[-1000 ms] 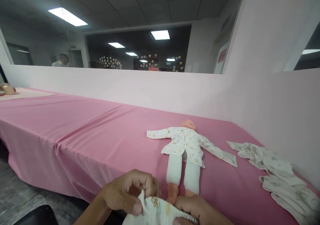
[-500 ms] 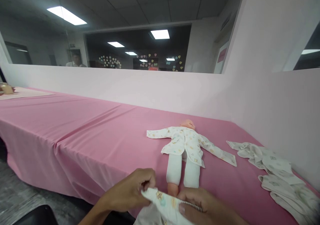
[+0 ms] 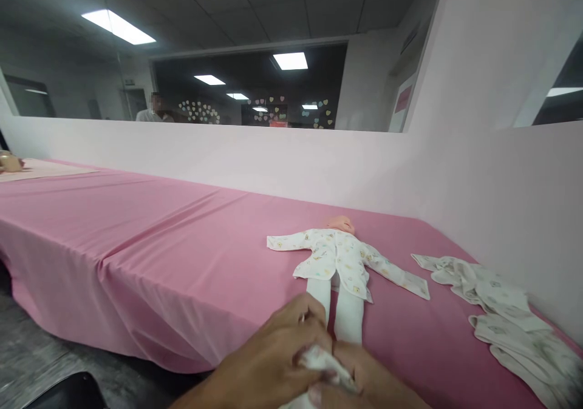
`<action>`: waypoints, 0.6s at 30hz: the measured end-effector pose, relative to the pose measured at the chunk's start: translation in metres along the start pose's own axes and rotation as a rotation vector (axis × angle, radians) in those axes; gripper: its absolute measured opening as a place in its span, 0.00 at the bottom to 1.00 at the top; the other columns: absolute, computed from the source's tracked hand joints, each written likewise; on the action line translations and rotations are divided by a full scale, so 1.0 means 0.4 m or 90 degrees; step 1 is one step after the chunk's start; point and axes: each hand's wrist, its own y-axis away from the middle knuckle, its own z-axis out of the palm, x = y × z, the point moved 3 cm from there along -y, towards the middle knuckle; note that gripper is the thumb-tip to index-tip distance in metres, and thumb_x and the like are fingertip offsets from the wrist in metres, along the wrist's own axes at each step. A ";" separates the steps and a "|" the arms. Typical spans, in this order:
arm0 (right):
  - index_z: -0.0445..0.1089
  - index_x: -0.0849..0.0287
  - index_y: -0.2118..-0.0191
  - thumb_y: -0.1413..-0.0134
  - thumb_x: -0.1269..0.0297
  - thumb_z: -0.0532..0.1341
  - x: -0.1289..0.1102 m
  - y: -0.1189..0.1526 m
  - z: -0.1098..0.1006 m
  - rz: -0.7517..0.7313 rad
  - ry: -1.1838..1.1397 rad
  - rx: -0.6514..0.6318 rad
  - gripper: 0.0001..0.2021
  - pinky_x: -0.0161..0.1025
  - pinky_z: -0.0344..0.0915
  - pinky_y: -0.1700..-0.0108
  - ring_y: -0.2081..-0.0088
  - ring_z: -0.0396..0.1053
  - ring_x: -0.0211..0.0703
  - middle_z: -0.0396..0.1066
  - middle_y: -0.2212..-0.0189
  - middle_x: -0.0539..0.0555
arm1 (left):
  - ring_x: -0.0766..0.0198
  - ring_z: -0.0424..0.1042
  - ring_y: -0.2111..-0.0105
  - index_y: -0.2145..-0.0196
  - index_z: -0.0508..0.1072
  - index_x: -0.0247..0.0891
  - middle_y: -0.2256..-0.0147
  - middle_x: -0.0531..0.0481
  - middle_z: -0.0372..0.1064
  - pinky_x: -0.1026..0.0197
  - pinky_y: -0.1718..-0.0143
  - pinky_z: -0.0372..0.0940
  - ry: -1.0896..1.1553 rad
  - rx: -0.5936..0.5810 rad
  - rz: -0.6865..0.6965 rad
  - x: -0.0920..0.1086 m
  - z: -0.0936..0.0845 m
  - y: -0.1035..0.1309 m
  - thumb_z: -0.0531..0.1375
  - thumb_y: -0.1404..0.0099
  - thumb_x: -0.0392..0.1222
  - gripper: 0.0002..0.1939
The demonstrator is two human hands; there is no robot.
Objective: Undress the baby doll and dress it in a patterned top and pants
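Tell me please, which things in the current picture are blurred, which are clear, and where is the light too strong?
Head view: left hand, right hand and the cloth between them look slightly blurred, possibly from motion; head view: the doll's shirt is clearer, its print visible; head view: the lights near the top glare plain white.

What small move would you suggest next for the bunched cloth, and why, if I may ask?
I would probably spread the bunched cloth slightly between the left hand and the right hand: both grip it crumpled in front of the doll's legs, and no clear opening shows.
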 end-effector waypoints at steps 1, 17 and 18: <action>0.73 0.64 0.59 0.53 0.48 0.64 0.009 -0.011 -0.002 -0.007 -0.064 0.016 0.23 0.35 0.63 0.59 0.61 0.68 0.44 0.71 0.65 0.55 | 0.68 0.63 0.55 0.60 0.71 0.42 0.54 0.50 0.61 0.68 0.55 0.61 -0.023 0.094 -0.026 0.000 -0.001 -0.006 0.59 0.36 0.43 0.07; 0.67 0.60 0.57 0.48 0.37 0.55 -0.009 -0.044 0.024 -0.080 -0.439 0.065 0.28 0.40 0.67 0.55 0.60 0.68 0.45 0.67 0.67 0.56 | 0.65 0.65 0.68 0.52 0.65 0.44 0.67 0.52 0.66 0.61 0.64 0.57 -0.071 0.235 -0.036 0.012 0.083 -0.022 0.54 0.35 0.39 0.13; 0.66 0.60 0.58 0.48 0.39 0.56 -0.008 -0.047 0.021 -0.090 -0.442 0.068 0.26 0.40 0.67 0.55 0.59 0.68 0.45 0.67 0.66 0.55 | 0.66 0.64 0.67 0.54 0.65 0.43 0.67 0.52 0.66 0.62 0.64 0.58 -0.007 0.255 -0.053 0.020 0.078 -0.022 0.53 0.35 0.38 0.11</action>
